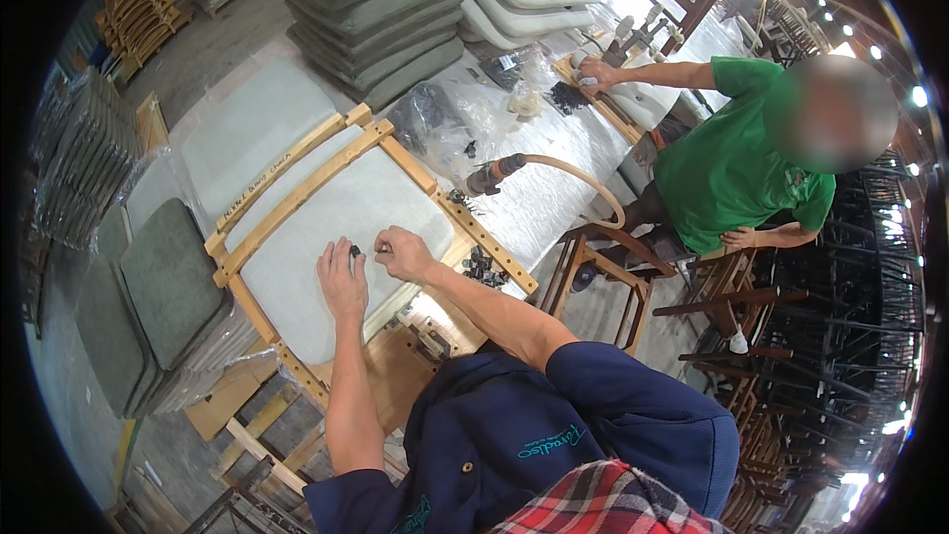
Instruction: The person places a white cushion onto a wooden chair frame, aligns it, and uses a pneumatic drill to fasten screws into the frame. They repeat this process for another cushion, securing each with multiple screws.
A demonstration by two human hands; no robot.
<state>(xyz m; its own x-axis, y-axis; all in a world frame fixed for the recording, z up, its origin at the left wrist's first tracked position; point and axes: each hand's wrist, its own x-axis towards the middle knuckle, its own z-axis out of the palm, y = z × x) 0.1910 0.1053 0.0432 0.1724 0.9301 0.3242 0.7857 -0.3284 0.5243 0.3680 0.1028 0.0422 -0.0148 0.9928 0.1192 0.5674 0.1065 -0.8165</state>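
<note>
A pale grey seat pad [297,311] lies inside a light wooden jig [287,203] whose bars have holes in them. Over the pad's near part, my left hand [342,287] rests with a small black piece [355,251] held at its thumb and fingertips. Close to its right, my right hand [403,255] has its fingers pinched together; what they hold is too small to make out. Several small black parts [481,267] lie in a heap to the right of my right wrist. Beyond them a pneumatic driver [494,174] with a tan hose lies on the worktable.
Tall stacks of dark grey pads [371,15] stand at the back, with clear plastic bags [435,119] in front. More dark pads [173,277] lean at the left. A co-worker in a green shirt [736,158] stands at the right, one hand on the table, near wooden chair frames [603,282].
</note>
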